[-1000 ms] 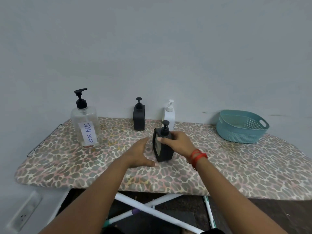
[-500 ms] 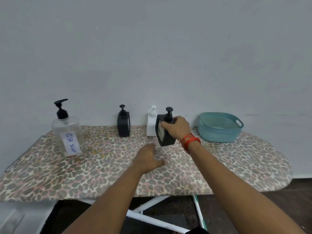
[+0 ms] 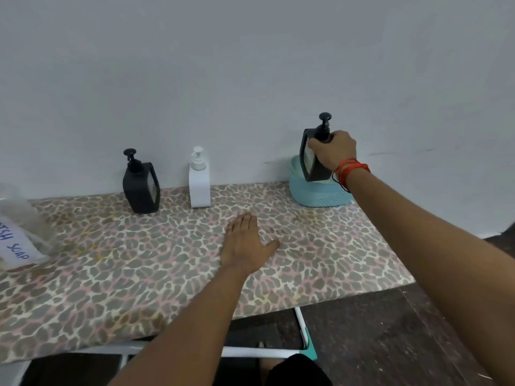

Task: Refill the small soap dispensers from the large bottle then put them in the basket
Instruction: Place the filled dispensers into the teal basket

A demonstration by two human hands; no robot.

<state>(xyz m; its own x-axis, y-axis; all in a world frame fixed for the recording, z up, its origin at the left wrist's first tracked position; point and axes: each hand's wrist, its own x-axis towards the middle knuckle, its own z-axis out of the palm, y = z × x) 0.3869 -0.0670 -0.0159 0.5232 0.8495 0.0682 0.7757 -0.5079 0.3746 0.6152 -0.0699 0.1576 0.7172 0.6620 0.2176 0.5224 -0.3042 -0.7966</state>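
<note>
Right hand (image 3: 334,149) curled round top of black dispenser (image 3: 313,165) — upright, off the tabletop (image 3: 139,274), over teal basket (image 3: 317,196). Left hand (image 3: 245,246) flat on tabletop, fingers straight, holding nothing. Second black dispenser (image 3: 140,188) and white dispenser (image 3: 199,185) standing at wall; large bottle (image 3: 19,235) far left.

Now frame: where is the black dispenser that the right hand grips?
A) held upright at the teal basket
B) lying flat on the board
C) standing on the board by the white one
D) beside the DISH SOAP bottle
A: the right hand grips the black dispenser near its top, upright, in front of the teal basket and clear of the board.
</note>
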